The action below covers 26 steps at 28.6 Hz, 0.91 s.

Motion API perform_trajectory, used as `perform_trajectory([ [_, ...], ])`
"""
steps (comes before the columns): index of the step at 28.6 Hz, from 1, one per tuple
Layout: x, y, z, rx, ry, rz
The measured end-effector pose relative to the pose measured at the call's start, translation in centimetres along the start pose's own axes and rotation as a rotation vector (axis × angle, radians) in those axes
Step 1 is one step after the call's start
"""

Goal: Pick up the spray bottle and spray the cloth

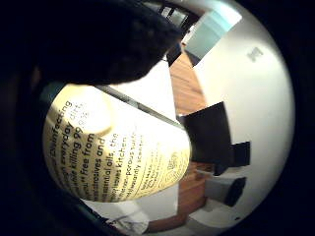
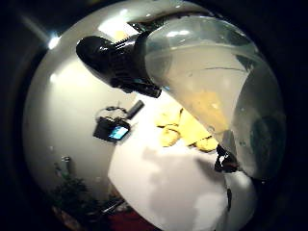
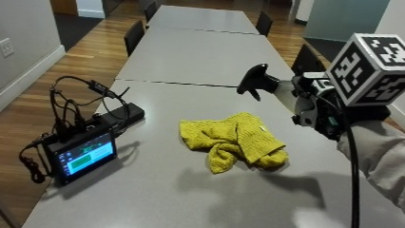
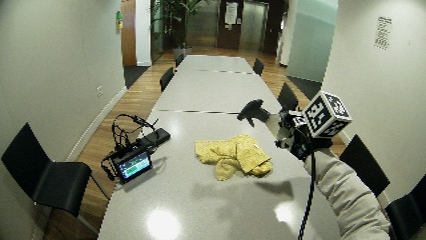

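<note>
Cloth (image 3: 231, 140) on table (image 3: 190, 57), spray bottle (image 3: 263, 83) above it, screen device (image 3: 82, 156) to its left

Even overhead light leaves glare patches on the grey table (image 4: 174, 200) and soft shadows near the cloth (image 3: 232, 140). Palm views curve strongly, dark-rimmed, with close surfaces blurred

We cannot see the fingers of the right hand (image 3: 316, 111) in the outside view; rig hardware covers them. Most of the spray bottle (image 3: 272, 85) body is hidden behind that hand; only its black head shows. The bottle label's (image 1: 113, 152) text is cut off by the glove. Small screen device (image 3: 82, 156): display unreadable.
</note>
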<state>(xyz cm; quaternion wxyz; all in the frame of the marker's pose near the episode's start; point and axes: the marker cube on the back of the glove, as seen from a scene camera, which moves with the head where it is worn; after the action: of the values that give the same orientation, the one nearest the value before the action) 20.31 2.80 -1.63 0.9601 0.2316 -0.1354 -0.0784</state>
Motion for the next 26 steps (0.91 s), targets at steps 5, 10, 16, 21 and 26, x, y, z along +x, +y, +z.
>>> perform_trajectory([
  [5, 0.7, -0.7, 0.2, -0.03, 0.246, -0.013],
  [10, 0.1, -1.1, 0.4, -0.056, 0.362, -0.037],
  [16, -0.1, -1.5, -0.2, -0.034, 0.287, -0.001],
  [21, 0.3, -1.5, -1.2, 0.04, -0.039, 0.074],
  [26, 0.1, -0.8, -2.5, 0.15, -0.543, 0.177],
])
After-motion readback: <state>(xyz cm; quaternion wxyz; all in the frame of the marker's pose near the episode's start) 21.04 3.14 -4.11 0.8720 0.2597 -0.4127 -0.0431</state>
